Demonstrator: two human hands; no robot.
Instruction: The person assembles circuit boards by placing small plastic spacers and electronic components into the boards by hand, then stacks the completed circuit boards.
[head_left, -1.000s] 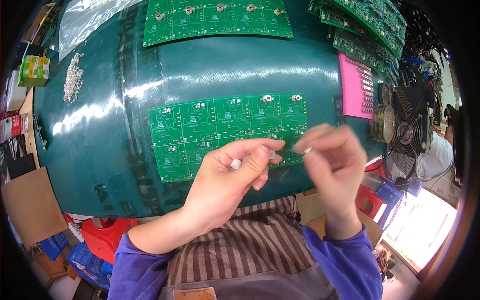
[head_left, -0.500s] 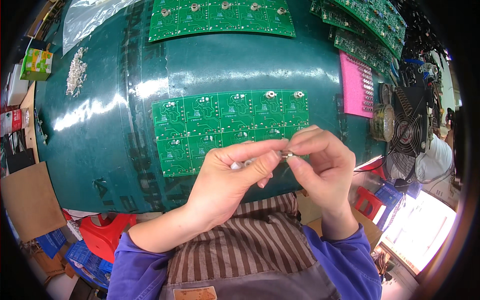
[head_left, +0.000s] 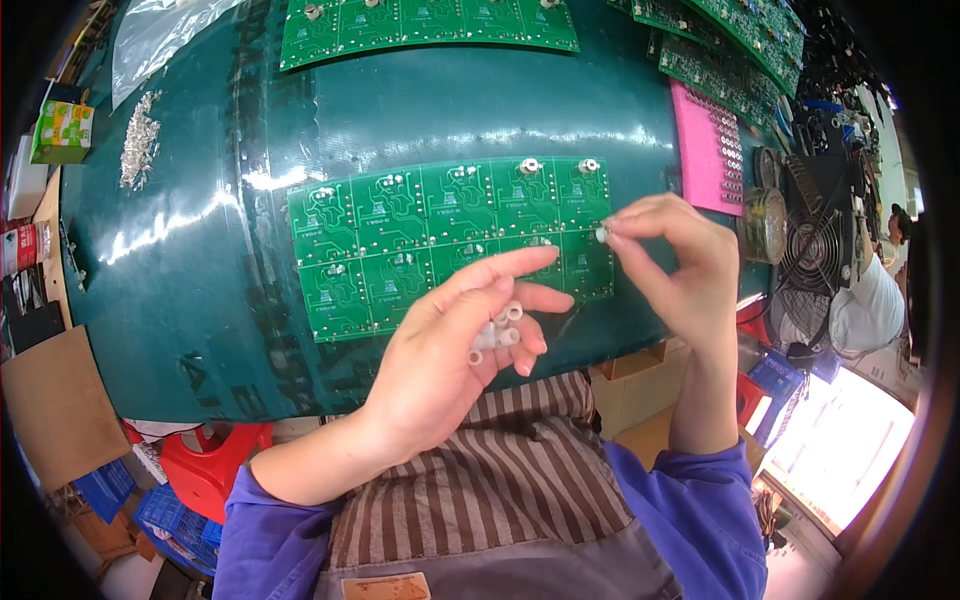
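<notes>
Several small white plastic sleeves (head_left: pixel 502 332) lie in the cupped palm and fingers of my left hand (head_left: pixel 425 365), its index finger stretched out. My right hand (head_left: pixel 685 265) pinches a tiny part with a whitish sleeve (head_left: pixel 602 234) between thumb and index finger; its metal end is mostly hidden by the fingertips. Beneath and beyond my hands lies a green circuit board panel (head_left: pixel 465 210). Two round metal components (head_left: pixel 529 166) stand at its far right, in adjoining sections. My right fingertips are over the board's right edge; my left fingers hover over its near edge.
A second green panel (head_left: pixel 430 28) with metal components lies farther back. Stacked populated boards (head_left: pixel 735 60) are at the far right. Beside them sits pink foam (head_left: pixel 697 150) holding rows of metal parts. A pile of small clear-white pieces (head_left: pixel 140 145) lies at left, near a plastic bag (head_left: pixel 160 40).
My hands have come apart. The right one has moved up and right with the small part, while my left fingers have opened, showing the sleeves in the palm. The whole view has shifted slightly.
</notes>
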